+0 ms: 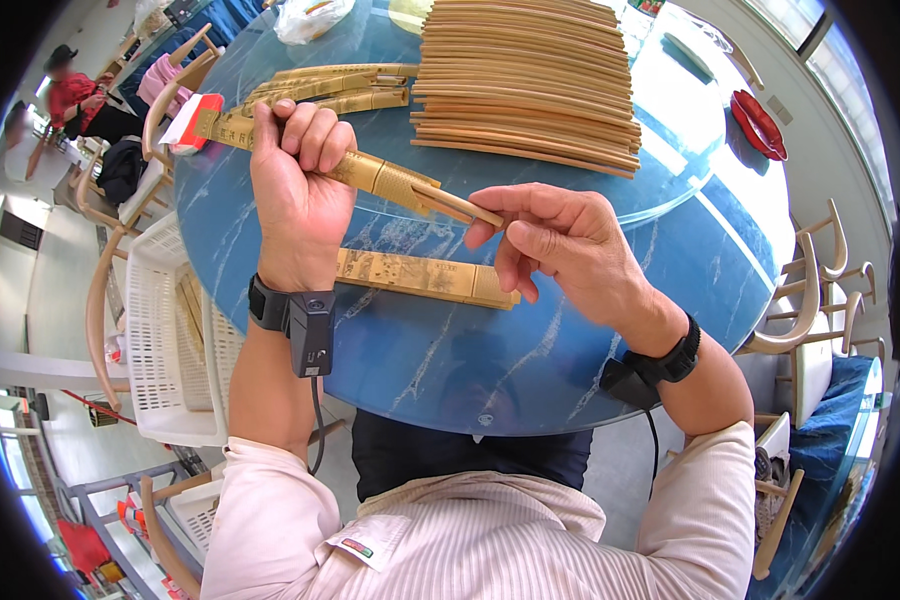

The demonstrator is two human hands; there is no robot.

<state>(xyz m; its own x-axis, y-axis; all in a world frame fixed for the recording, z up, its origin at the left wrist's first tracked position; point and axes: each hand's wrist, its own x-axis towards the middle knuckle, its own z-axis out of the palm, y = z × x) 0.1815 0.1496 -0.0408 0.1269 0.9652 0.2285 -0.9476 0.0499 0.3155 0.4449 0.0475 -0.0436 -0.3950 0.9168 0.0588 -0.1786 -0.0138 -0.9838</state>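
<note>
Sleeve (365, 170): gold paper, gripped in the left hand (295, 190), fingers wrapped tight, above the blue table (570, 330).
Sticks (460, 207): half in the sleeve mouth, pinched by right hand (560, 245) fingertips.
Tip: judging by the angle, keep the sticks in line with the sleeve and push evenly.
Nearby: stick pile (530, 80), filled sleeve (425, 275).

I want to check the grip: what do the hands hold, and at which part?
The left hand grips a yellow paper sleeve around its middle. The right hand pinches the end of the wooden chopsticks protruding from it.

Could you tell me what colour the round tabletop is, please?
Blue tabletop with pale marble-like veins; head view.
</note>
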